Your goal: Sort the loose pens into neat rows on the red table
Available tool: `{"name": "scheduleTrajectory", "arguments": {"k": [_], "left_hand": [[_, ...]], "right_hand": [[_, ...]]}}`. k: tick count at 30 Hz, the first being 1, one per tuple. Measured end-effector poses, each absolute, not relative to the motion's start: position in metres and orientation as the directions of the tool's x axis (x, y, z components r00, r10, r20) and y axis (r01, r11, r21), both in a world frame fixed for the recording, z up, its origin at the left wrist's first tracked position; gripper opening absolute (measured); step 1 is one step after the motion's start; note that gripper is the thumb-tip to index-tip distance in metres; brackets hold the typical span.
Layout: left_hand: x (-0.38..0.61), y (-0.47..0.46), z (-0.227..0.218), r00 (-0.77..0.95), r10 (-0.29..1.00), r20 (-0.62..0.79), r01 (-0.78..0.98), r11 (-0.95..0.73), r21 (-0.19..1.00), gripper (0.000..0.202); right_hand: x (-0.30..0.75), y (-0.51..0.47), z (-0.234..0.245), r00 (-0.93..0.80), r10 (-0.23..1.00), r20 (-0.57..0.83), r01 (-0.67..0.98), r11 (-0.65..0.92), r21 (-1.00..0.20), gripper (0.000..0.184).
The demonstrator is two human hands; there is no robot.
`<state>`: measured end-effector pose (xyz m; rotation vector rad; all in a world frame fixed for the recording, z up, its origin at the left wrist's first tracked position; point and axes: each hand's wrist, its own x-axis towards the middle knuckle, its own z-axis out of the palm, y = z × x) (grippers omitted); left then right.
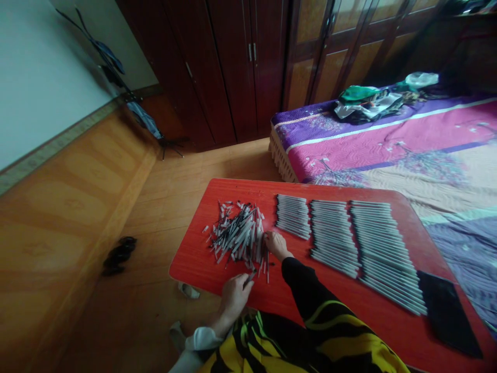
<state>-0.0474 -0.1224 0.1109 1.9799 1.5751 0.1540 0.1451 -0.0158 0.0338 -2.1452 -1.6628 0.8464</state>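
A loose heap of grey pen parts (238, 235) lies on the left part of a red table (202, 259). My right hand (276, 244) rests at the heap's right edge, fingers curled on the pieces there; what it holds is hidden. My left hand (235, 295) sits near the table's front edge, pinching a thin dark pen piece (252, 276). To the right, three neat rows of finished grey pens (368, 243) lie side by side.
A black flat pad (446, 313) lies at the table's right end. A bed with a pink and purple cover (388, 140) stands behind the table. Dark wooden wardrobes (233, 67) line the back wall. Black sandals (118, 254) sit on the floor at left.
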Motion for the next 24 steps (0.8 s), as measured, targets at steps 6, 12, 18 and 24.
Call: {"name": "scheduleTrajectory", "arguments": {"k": [6,12,18,24], "left_hand": [[-0.050,-0.120,0.107,0.225,0.941,-0.253,0.836,-0.053,0.546,0.017],[-0.048,-0.101,0.115,0.060,0.961,-0.268,0.476,0.209,0.854,0.026],[-0.032,-0.078,0.153,-0.058,0.864,-0.500,-0.452,0.424,0.785,0.037],[-0.013,-0.079,0.172,-0.007,0.878,-0.478,-0.530,0.402,0.746,0.030]], "right_hand": [[0.148,-0.021,0.036,0.265,0.921,-0.285,0.652,-0.388,-0.651,0.018],[0.158,-0.045,0.052,0.288,0.894,-0.344,0.345,-0.432,-0.833,0.030],[0.135,-0.108,0.093,0.180,0.846,-0.502,-0.384,-0.410,-0.827,0.035],[0.121,-0.140,0.135,0.178,0.838,-0.516,-0.641,-0.299,-0.707,0.030]]}}
